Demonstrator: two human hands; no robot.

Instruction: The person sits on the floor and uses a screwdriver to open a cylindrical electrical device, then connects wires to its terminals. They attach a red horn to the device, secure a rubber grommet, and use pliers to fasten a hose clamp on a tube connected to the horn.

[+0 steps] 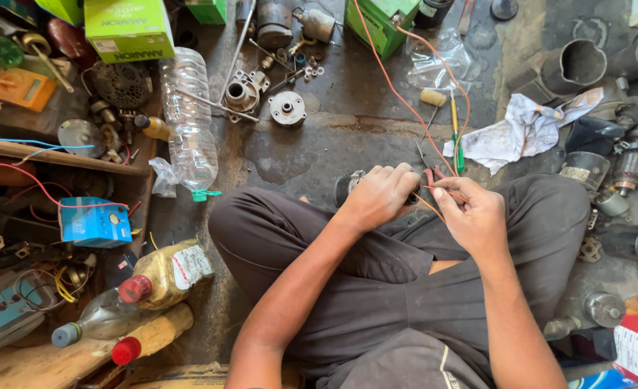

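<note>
— Two hands on one small job? What's each doing?

— My left hand (378,196) is wrapped shut around a small metal cylinder (346,186), pressing it down on my crossed legs so it can't roll. My right hand (472,213) pinches the thin orange wire (405,101) between thumb and fingers, just beside the left knuckles.

— And the red-handled pliers (430,175)?

— They poke up between my two fists; I can't tell which hand really bears them.

— Where does the wire go?

— Away from my grip, up over the stained floor to a green box (380,25). Just beyond my right fingers lie a green-tipped screwdriver (457,137) and a crumpled white cloth (524,130), near enough to reach. Far off my left elbow lie plastic bottles (189,122).
</note>
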